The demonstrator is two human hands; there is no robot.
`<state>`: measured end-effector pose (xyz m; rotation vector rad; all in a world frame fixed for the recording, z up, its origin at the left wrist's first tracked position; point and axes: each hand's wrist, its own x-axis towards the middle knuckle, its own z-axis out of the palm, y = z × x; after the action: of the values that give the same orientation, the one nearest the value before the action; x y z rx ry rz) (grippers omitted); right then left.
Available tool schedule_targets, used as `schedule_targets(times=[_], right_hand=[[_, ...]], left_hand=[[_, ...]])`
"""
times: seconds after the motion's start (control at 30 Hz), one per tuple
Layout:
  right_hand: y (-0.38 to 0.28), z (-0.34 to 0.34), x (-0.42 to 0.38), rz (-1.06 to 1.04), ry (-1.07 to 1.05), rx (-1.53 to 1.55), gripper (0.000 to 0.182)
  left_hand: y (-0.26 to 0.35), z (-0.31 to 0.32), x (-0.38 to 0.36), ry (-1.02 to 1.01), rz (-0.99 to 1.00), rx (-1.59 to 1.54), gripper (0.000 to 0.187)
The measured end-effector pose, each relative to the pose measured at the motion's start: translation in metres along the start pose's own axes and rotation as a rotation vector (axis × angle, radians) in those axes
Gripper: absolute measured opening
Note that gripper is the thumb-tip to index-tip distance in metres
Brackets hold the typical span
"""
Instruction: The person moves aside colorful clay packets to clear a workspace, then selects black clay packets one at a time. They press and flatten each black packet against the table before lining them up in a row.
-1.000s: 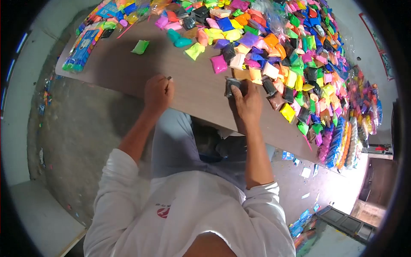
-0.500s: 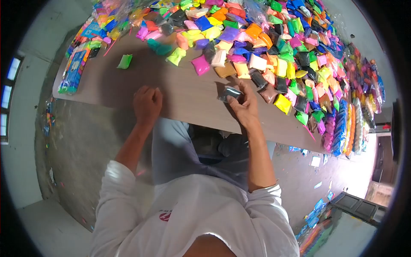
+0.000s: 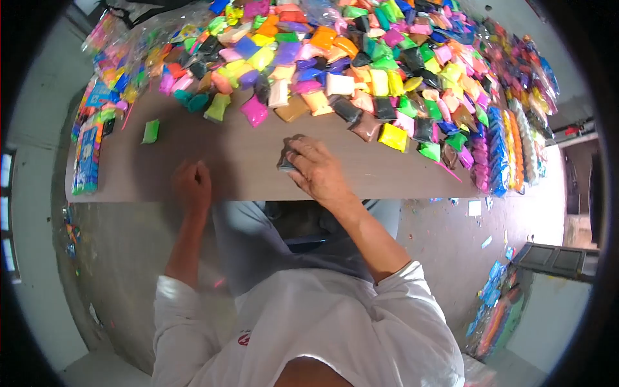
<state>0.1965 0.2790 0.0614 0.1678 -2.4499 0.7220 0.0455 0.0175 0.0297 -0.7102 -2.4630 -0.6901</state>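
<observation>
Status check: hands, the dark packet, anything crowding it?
Right hand closed on dark packet, pressed to table. Left hand fisted at table edge, holding nothing visible. Packet pile apart, farther up the table; nothing crowding the packet.

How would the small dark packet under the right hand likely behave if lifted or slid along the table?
The dark packet looks like a glossy plastic pouch of soft filling, so it would probably sag rather than stay stiff. Its shiny film suggests it may slide easily on the smooth table. It lies flat under the right hand, so rolling or tipping seems unlikely; it is likely light.
</observation>
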Motion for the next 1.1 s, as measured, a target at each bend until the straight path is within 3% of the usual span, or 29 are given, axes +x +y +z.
schedule_targets(times=[0.23,0.3,0.5,0.57,0.63,0.7,0.73,0.8,0.93,1.03,1.1], right_hand=[[-0.013,0.004,-0.012,0.108,0.010,0.005,0.030],[-0.015,0.002,-0.011,0.145,0.036,0.033,0.030],[-0.008,0.010,-0.013,0.177,-0.005,0.159,0.038],[-0.009,0.010,-0.014,0.163,-0.076,0.173,0.037],[-0.010,0.004,-0.012,0.247,-0.068,0.282,0.030],[-0.001,0.008,-0.012,0.320,0.194,0.385,0.028],[0.004,0.007,-0.015,0.320,0.183,0.393,0.028],[0.006,0.006,-0.014,0.592,0.279,0.646,0.027],[-0.005,0.001,-0.009,0.532,0.148,0.396,0.028],[-0.012,-0.002,-0.005,0.437,0.074,0.440,0.032],[-0.006,0.003,-0.008,0.402,0.059,0.371,0.033]], left_hand=[[0.001,-0.002,0.002,0.079,0.103,0.077,0.031],[0.005,-0.008,0.003,-0.064,-0.006,0.086,0.031],[0.043,-0.028,0.010,-0.116,-0.043,0.175,0.021],[0.038,0.017,-0.012,-0.147,-0.212,-0.061,0.016],[0.076,0.010,-0.005,-0.083,0.042,-0.191,0.015],[0.105,0.012,-0.001,-0.068,0.063,-0.283,0.015],[0.108,0.013,-0.002,-0.069,0.052,-0.277,0.015],[0.108,0.013,0.000,-0.085,-0.008,-0.286,0.015],[0.100,0.006,-0.001,-0.091,0.012,-0.346,0.016],[0.095,0.007,-0.001,-0.166,0.010,-0.397,0.016],[0.097,0.012,-0.004,-0.065,0.023,-0.381,0.018]])
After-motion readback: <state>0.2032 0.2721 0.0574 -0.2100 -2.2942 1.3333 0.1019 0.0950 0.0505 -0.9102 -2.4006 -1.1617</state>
